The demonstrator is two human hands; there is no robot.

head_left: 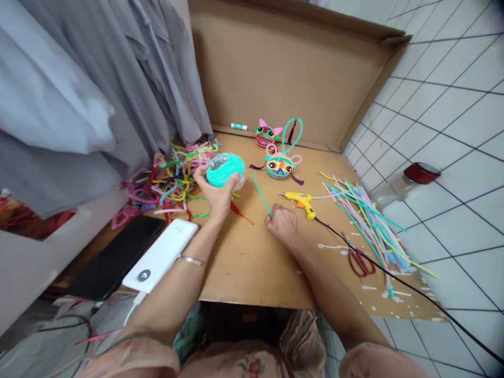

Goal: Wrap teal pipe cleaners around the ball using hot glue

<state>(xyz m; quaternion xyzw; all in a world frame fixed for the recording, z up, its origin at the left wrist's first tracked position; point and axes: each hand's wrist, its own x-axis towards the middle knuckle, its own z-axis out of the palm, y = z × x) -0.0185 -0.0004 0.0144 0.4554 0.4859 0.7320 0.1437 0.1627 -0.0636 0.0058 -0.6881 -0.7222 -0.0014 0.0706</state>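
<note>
Head view: red-lidded jar point(394, 190), contents unclear; left hand point(218, 197), fingers spread wide, grips a turquoise ball point(231, 167); right hand point(282, 223), fingers curled, pinches a turquoise stem point(260, 193).

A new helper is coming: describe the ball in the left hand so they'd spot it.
Find the tan tabletop before the upright brown panel. Between the multicoloured tangle of fuzzy stems and the yellow glue gun, the person's left hand holds a round ball wrapped in turquoise strands. Unlike the two colourful face ornaments beyond it, it shows no eyes and has a greyish patch.
</note>
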